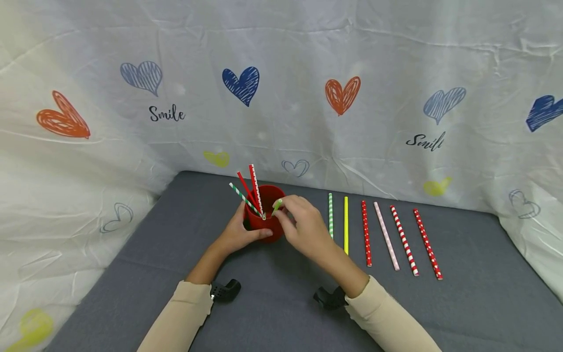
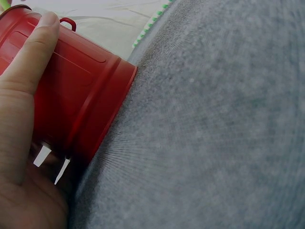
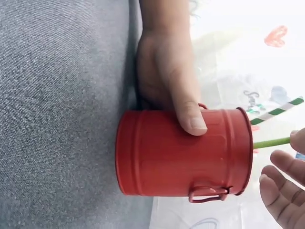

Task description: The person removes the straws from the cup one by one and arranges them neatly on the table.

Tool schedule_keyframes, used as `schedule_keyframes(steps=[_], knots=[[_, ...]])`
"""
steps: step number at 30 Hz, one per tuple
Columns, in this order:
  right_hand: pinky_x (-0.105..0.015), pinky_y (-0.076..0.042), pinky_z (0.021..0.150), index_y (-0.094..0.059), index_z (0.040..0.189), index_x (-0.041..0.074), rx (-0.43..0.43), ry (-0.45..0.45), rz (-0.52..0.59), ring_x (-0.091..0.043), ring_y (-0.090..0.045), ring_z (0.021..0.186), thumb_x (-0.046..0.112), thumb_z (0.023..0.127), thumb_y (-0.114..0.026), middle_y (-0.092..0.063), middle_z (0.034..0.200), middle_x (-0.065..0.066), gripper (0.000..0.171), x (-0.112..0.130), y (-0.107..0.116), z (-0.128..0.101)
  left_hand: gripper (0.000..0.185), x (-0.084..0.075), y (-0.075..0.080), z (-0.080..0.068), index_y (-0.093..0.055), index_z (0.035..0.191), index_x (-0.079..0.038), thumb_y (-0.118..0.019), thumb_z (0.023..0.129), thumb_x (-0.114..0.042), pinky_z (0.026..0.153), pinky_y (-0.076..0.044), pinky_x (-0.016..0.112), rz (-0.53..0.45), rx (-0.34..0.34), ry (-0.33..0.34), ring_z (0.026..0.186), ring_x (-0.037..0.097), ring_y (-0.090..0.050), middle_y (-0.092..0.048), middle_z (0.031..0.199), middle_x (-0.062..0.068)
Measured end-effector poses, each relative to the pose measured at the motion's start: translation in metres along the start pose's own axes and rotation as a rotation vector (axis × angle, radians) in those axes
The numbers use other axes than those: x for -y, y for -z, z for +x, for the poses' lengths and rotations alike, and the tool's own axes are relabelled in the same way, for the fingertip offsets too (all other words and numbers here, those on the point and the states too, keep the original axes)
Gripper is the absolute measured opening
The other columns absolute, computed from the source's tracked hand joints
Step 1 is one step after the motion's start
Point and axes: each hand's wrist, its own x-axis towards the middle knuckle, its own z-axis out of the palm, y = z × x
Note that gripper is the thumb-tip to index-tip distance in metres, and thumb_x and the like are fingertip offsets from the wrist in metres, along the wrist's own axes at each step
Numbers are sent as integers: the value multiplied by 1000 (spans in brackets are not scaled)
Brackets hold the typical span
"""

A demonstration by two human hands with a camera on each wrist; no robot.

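Gripping red cup [image 1: 265, 222] w/ left hand [image 1: 239, 234], thumb across its front wall. Right hand [image 1: 303, 225] pinches green straw [image 1: 276, 207] betw. thumb & fingertips, tip at cup rim.

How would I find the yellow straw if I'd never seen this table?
Start at the red bucket on the grey table, then look right to the row of six straws lying flat. The yellow straw is second from the left, beside the green striped straw. It alone is plain, without stripes or dots.
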Motion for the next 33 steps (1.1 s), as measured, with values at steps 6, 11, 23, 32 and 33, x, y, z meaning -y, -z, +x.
schedule_keyframes(steps=[6,11,23,32,33], knots=[[-30,-50,72,-66,101,8,-4,-28,6,-20,-57,82,5,95,-68,-65,93,0,7,2,7,-2,94,0,0,-1,-29,153,-18,-86,79,-8,98,-48,45,13,-2,-5,125,28,-50,-47,144,7],[-29,-54,72,-66,105,4,-37,-42,72,-15,-60,86,2,95,-66,-68,100,-2,10,6,17,-3,93,-2,-2,-1,-29,153,-18,-86,79,-8,99,-47,47,23,-7,6,126,27,-49,-47,144,6],[-34,-51,81,-66,112,6,-183,-124,254,-19,-64,92,-1,95,-65,-71,109,-1,18,14,44,-10,92,0,0,2,-32,152,-20,-86,79,-10,98,-48,45,1,9,-43,127,24,-47,-48,144,4],[-28,-51,79,-62,113,0,-256,-139,375,-23,-63,90,-7,96,-60,-70,109,-6,18,21,62,-15,92,-1,0,0,-32,152,-21,-86,79,-9,97,-49,45,3,8,-43,127,25,-48,-48,143,3],[-29,-52,79,-61,113,-2,-264,-135,410,-24,-64,90,-7,97,-58,-70,108,-8,17,21,63,-16,92,-1,0,0,-32,152,-21,-86,79,-8,97,-49,45,3,8,-43,127,24,-48,-48,143,3]])
